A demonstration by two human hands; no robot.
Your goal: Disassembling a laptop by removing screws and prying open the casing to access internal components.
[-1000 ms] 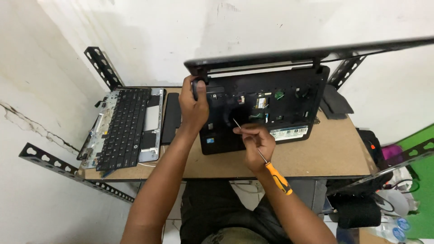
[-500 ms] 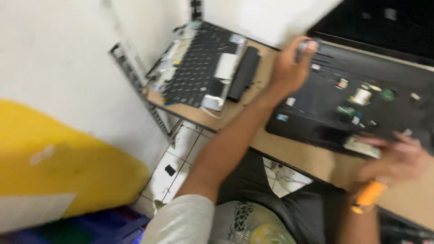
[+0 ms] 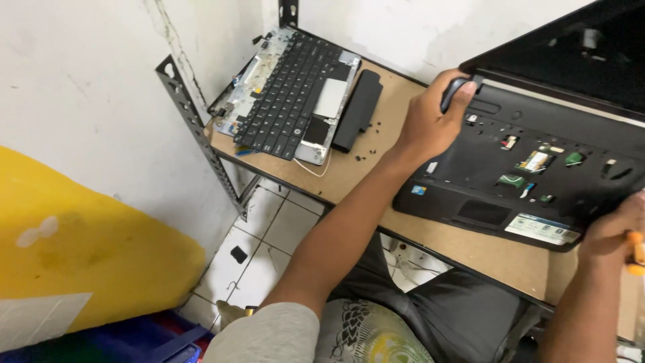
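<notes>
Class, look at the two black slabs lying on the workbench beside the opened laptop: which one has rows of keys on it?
The wider keyboard panel at the bench's far left corner has the keys. The narrow battery bar beside it is plain and smooth, and lies closer to the left hand.

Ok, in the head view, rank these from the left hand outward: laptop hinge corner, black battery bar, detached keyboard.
1. Laptop hinge corner: under the left hand, at its fingertips.
2. Black battery bar: on the table, further along towards the wall.
3. Detached keyboard: beyond the bar, at the table's far corner.

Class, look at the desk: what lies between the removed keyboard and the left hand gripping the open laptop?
In the head view, a black battery lies beside the keyboard; then bare desk with small dark screws up to the left hand.
</notes>
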